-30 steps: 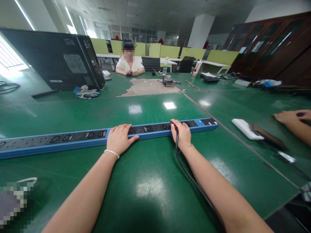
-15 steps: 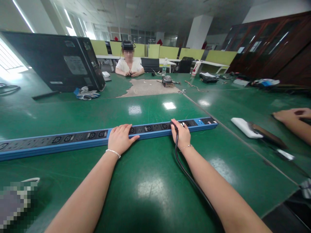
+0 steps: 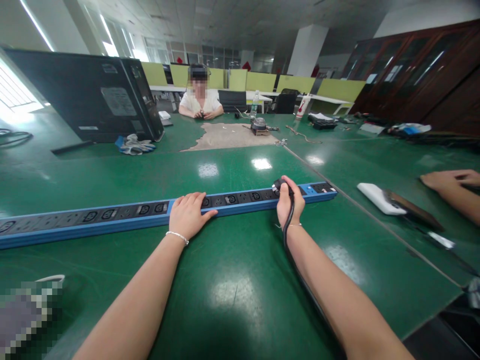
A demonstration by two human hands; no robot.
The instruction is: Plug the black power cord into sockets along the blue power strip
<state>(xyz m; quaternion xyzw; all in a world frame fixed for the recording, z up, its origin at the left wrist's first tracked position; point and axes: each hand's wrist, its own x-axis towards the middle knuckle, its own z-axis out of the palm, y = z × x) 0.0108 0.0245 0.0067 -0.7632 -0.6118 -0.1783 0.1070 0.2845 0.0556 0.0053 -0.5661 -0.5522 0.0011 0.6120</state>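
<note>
A long blue power strip (image 3: 127,229) with a row of black sockets lies across the green table. My left hand (image 3: 187,215) rests on its middle, fingers over the top and thumb along the near side, gripping it. Between the thumb and fingers of my right hand (image 3: 293,202) is a black power plug (image 3: 278,185), just above the strip's right part. Its metal prongs point left, clear of the sockets. The plug's black cord (image 3: 290,250) runs down along my right forearm to the bottom edge.
A black computer case (image 3: 112,100) and gloves (image 3: 135,145) are at the far left. Another person (image 3: 200,102) sits opposite; a co-worker's hands (image 3: 446,180) show at right. A white object (image 3: 380,198) and a brown one (image 3: 414,210) lie nearby. A blurred device (image 3: 22,315) is at lower left.
My right hand has lifted the plug off the strip, shifted slightly right and turned, so the prongs now show. My left hand stays on the strip.
</note>
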